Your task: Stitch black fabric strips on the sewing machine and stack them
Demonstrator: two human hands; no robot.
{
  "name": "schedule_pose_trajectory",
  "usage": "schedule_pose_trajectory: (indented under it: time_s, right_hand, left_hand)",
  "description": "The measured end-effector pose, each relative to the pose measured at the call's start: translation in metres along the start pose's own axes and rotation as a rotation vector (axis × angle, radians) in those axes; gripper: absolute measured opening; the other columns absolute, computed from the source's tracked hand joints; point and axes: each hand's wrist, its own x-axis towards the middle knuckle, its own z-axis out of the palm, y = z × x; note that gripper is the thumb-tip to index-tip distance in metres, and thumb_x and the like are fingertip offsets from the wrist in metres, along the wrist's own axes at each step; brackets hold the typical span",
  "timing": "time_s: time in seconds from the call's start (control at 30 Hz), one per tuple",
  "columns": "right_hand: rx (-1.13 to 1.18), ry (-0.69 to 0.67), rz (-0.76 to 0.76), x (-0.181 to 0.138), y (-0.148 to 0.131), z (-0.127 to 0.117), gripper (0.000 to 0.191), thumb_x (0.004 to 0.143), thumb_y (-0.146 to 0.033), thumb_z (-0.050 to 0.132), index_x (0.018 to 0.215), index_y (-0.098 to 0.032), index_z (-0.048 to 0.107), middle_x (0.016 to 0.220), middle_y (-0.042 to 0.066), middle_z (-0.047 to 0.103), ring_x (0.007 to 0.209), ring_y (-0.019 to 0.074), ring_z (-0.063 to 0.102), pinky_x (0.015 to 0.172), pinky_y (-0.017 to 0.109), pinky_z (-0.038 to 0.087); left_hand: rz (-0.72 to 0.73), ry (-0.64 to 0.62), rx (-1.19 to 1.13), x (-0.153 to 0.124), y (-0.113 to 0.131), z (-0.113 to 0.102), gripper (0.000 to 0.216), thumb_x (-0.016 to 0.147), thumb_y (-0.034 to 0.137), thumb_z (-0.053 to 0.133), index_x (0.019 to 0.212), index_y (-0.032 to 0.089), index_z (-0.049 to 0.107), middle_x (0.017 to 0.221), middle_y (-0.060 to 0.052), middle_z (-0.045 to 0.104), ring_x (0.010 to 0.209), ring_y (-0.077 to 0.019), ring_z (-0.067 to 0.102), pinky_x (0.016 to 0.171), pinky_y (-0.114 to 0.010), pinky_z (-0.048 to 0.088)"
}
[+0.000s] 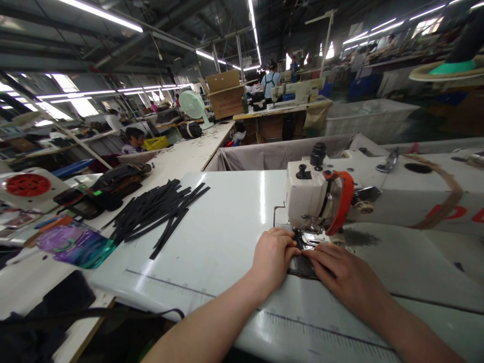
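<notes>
Closely paired, the left hand (273,254) and right hand (340,264) rest with bunched fingers on a dark, flat piece of material (300,267) lying between them; whether either pinches it, I cannot tell. Just beyond their fingertips stands a white industrial sewing machine (304,194), and well left of the left hand lie loose black strips (157,212).

A pale fan (192,105) stands beside a cardboard box (227,103) — strip lights (102,15) overhead.
</notes>
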Motion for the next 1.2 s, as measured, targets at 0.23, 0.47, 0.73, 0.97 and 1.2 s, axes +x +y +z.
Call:
schedule_pose_trajectory:
  time_s: [0.23,0.47,0.73,0.97,1.2]
  right_hand:
    - [-0.03,0.012,-0.013,0.002,-0.003,-0.001,0.03,0.099,-0.023,0.038,0.104,-0.018,0.067,0.095,0.008,0.07,0.086,0.0217,0.066,0.075,0.035,0.055]
    - [-0.061,0.01,-0.019,0.003,-0.002,0.0,0.032,0.101,-0.024,0.036,0.106,-0.017,0.067,0.097,0.008,0.07,0.086,0.0216,0.067,0.073,0.034,0.056]
    - [-0.065,-0.016,0.004,0.002,-0.001,0.003,0.031,0.1,-0.024,0.037,0.105,-0.017,0.067,0.098,0.008,0.07,0.085,0.0219,0.067,0.074,0.035,0.056]
    - [-0.043,-0.026,0.011,0.004,-0.003,0.0,0.029,0.099,-0.021,0.038,0.103,-0.018,0.066,0.097,0.008,0.07,0.085,0.0216,0.066,0.072,0.034,0.054]
    - [0.069,-0.076,0.085,0.004,-0.01,-0.004,0.024,0.094,-0.013,0.046,0.109,-0.017,0.064,0.091,0.008,0.067,0.085,0.0242,0.062,0.076,0.039,0.053]
  left_hand:
    - [0.022,0.019,-0.007,-0.004,-0.002,0.004,0.003,0.082,0.017,0.072,0.081,0.018,0.074,0.095,-0.003,0.074,0.097,-0.0201,0.065,0.091,-0.033,0.05]
    - [0.054,-0.002,0.041,-0.001,-0.001,0.003,0.002,0.082,0.017,0.072,0.082,0.016,0.073,0.101,-0.004,0.074,0.097,-0.0199,0.065,0.09,-0.032,0.051]
    - [0.1,-0.035,0.082,0.003,-0.002,0.0,0.005,0.084,0.018,0.069,0.083,0.014,0.073,0.1,-0.006,0.074,0.096,-0.0211,0.065,0.091,-0.033,0.051]
    - [0.09,-0.06,0.085,0.001,-0.001,0.002,0.005,0.084,0.016,0.069,0.081,0.015,0.073,0.098,-0.006,0.073,0.097,-0.0217,0.064,0.092,-0.035,0.051]
    - [-0.026,0.072,-0.028,0.004,-0.011,0.0,0.017,0.078,0.029,0.076,0.091,0.019,0.072,0.104,-0.007,0.069,0.104,-0.0235,0.061,0.094,-0.038,0.049]
